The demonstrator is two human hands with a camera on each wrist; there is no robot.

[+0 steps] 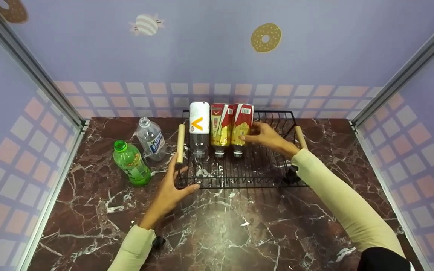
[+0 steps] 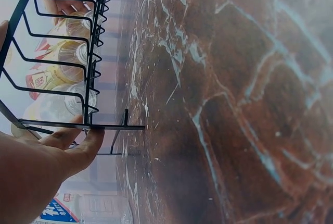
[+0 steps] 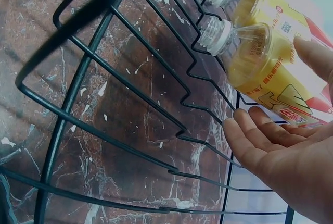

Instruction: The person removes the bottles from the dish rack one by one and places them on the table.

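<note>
Head view showed the right hand (image 1: 268,136) at the rightmost red-and-yellow bottle (image 1: 242,126), neck-down in the wire rack (image 1: 247,177), fingers spread apart; the left hand (image 1: 173,184) had its fingers clamped on the rack's corner. Seating that bottle seemed underway; next probably called for a steady release, then fetching the green bottle (image 1: 132,163) or clear bottle (image 1: 152,141) from the tabletop (image 1: 224,226).

Left hand (image 1: 173,184) blocks near left corner of rack (image 1: 239,187) in head view. Right wrist cam chops right hand (image 3: 291,166) at right edge, plus base of nearer red-yellow bottle (image 3: 281,73). Left wrist cam: clear bottle (image 2: 104,211) cut by bottom edge, white bottle (image 2: 49,108) washed out behind wires. Green bottle (image 1: 131,165) label too tiny to read, tbh.
</note>
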